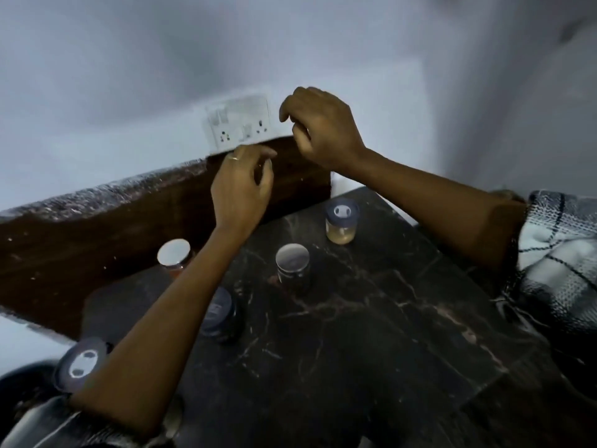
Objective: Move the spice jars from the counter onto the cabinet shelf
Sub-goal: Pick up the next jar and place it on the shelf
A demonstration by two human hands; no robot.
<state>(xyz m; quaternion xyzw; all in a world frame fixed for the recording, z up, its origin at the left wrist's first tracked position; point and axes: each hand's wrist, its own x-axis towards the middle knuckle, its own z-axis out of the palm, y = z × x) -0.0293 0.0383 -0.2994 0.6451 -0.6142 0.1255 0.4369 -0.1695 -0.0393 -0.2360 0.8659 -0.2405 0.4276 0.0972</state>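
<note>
so not much to show for this one yet. five jars sit on the bench point(371, 334) and none are on a shelf that i can see, in fact the cabinet shelf isn't in my view at all, just grey wall and a socket plate point(239, 122).

rundown of the jars: a pale-spice jar point(340, 221) at the back right, a dark jar point(293, 265) mid bench, a white-lid jar point(174, 253) back left against the upstand, a blue-lid jar point(219, 315) partly hidden behind my left forearm, and a near jar point(79, 363) down at the left edge, also half covered by my arm.

my left hand point(240, 189) hovers above the bench, fingers loosely curled, holding nothing. my right hand point(319, 130) is higher, up by the socket, fingers bent and relaxed, also empty as far as i can tell.

so my guess is basically everything's left to do: grab each jar, find the shelf, repeat.
</note>
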